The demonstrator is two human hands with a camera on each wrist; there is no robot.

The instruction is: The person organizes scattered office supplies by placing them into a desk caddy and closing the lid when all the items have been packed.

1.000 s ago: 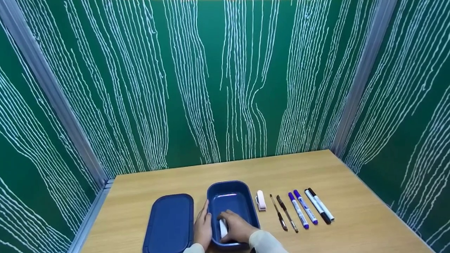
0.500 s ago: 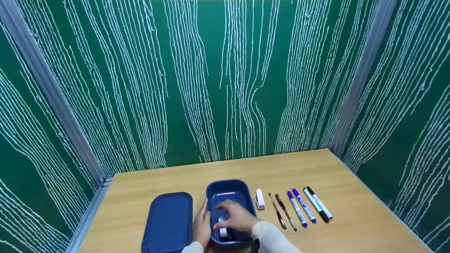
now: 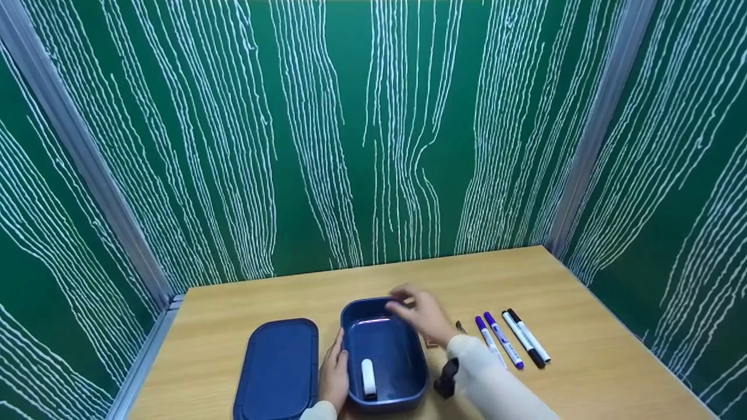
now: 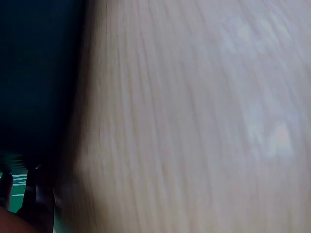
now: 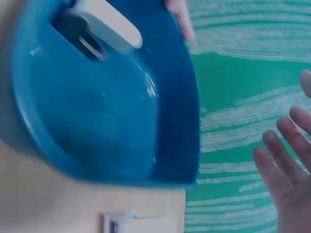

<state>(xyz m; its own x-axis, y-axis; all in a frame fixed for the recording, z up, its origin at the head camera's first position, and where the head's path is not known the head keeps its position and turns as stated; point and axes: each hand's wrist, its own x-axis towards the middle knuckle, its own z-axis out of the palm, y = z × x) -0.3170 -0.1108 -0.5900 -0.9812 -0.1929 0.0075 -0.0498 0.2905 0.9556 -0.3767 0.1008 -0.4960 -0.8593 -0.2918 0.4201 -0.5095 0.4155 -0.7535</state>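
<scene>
Box (image 3: 388, 344); left hand (image 3: 334, 376) alongside; right hand (image 3: 425, 316) hovering

I've got off-white sleeves (image 3: 499, 382), black right-wrist rig (image 3: 446, 378), plain dark-blue box (image 3: 397, 350) and lid (image 3: 277, 370), boxed stapler (image 3: 368, 376) white over black, second stapler (image 5: 149, 226) whitish, two purple-ended markers (image 3: 503, 339) with white barrels, two more markers (image 3: 523, 338) black-and-white, tan woodgrain table (image 3: 467, 286), green walls (image 3: 350, 116) with wavy white lines.
</scene>
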